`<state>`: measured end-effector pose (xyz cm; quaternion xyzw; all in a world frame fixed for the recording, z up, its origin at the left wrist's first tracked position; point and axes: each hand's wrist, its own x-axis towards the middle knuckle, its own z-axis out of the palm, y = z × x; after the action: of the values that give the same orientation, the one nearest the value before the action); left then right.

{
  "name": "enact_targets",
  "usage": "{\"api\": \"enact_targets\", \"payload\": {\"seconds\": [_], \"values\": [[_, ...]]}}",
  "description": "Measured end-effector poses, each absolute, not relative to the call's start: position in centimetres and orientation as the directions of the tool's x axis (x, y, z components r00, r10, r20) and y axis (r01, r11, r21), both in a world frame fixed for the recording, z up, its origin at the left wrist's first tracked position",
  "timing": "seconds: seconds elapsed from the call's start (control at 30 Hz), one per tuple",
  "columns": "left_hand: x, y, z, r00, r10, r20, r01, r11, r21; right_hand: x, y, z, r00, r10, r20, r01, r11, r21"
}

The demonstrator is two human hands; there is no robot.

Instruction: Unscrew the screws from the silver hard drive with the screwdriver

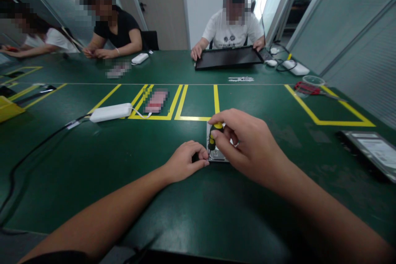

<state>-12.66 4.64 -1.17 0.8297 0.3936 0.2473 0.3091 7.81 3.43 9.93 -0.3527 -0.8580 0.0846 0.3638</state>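
Note:
A metal hard drive (217, 157) lies flat on the green table in front of me, mostly covered by my hands. My right hand (252, 142) pinches a short black-and-yellow screwdriver (212, 143) from above, its handle upright over the drive's left part. The screwdriver's tip is too small to make out. Resting on the table, my left hand (186, 161) has its fingers curled, with fingertips and thumb against the drive's left edge.
Another hard drive (375, 152) lies at right. Beyond it, red-handled tools (307, 88) sit beside a clear round container. A white power strip (111, 112) and a phone (156, 101) lie left. Across the table, a person holds a dark panel (229, 58); two others sit farther left.

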Motion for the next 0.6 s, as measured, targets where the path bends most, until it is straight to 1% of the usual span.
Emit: {"api": "enact_targets", "payload": {"seconds": [0.37, 0.6], "values": [[-12.65, 4.68, -1.17, 0.567, 0.807, 0.164, 0.495, -0.494, 0.715, 7.96, 3.50, 9.88, -0.508, 0.672, 0.539, 0.556, 0.734, -0.391], [-12.61, 4.65, -1.16, 0.565, 0.810, 0.156, 0.500, -0.487, 0.716, 8.00, 3.49, 9.77, -0.503, 0.664, 0.553, 0.569, 0.736, -0.366]]}}
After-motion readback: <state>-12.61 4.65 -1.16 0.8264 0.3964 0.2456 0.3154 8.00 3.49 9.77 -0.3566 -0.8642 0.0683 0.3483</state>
